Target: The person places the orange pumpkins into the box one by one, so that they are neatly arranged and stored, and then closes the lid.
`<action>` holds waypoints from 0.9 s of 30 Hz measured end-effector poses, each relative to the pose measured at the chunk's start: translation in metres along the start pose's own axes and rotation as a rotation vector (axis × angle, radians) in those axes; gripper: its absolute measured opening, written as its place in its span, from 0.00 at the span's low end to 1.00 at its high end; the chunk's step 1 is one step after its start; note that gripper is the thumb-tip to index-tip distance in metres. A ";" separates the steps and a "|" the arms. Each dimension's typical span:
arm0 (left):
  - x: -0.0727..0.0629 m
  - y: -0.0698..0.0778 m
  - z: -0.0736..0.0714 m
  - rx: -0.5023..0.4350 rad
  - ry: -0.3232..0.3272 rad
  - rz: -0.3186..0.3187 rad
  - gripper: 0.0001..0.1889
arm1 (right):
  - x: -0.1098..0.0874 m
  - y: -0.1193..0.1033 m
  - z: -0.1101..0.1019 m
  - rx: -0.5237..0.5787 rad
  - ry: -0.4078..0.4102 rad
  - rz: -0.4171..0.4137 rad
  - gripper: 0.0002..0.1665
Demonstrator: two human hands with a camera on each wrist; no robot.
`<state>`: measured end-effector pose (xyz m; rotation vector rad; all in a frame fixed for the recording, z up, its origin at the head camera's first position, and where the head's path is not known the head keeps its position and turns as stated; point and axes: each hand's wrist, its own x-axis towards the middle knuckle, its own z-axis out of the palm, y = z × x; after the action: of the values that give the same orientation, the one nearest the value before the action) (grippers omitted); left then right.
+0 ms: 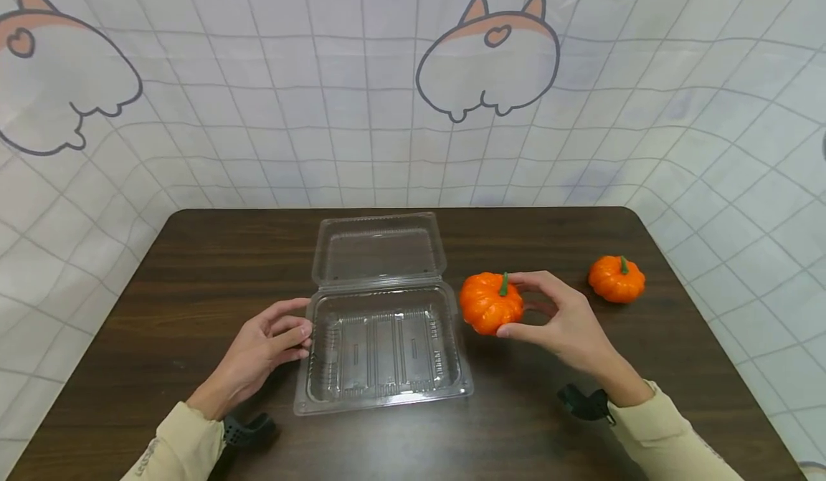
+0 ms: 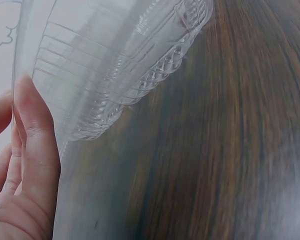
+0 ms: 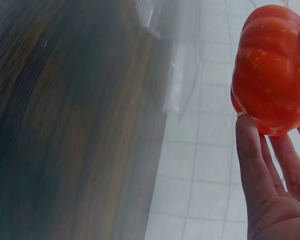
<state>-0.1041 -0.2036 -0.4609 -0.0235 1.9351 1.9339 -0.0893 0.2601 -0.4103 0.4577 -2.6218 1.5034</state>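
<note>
A small orange pumpkin [image 1: 485, 305] with a green stem is held by my right hand [image 1: 568, 320], thumb on its near side and fingers behind. It hangs beside the right rim of a clear plastic clamshell box [image 1: 381, 345], whose lid [image 1: 379, 250] lies folded back on the table. My left hand [image 1: 267, 348] pinches the box's left rim between thumb and fingers; the left wrist view shows the thumb [image 2: 37, 120] against the clear edge. In the right wrist view the pumpkin [image 3: 272, 70] rests against the fingertips.
A second orange pumpkin [image 1: 616, 279] sits on the right side of the dark wooden table [image 1: 226, 273]. White tiled-pattern sheeting [image 1: 361, 108] with cartoon animal prints surrounds the table's back and sides. Dark straps [image 1: 584, 402] circle both wrists.
</note>
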 end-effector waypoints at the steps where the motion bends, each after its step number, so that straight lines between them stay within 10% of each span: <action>1: 0.000 0.000 0.001 0.000 0.004 0.001 0.33 | 0.001 -0.002 0.003 0.005 -0.004 -0.004 0.39; 27: 0.013 -0.001 0.026 -0.064 -0.027 -0.006 0.35 | 0.007 -0.036 0.060 0.059 -0.115 0.028 0.40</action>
<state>-0.1084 -0.1752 -0.4648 -0.0217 1.8537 1.9815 -0.0804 0.1905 -0.4096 0.5297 -2.6863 1.6129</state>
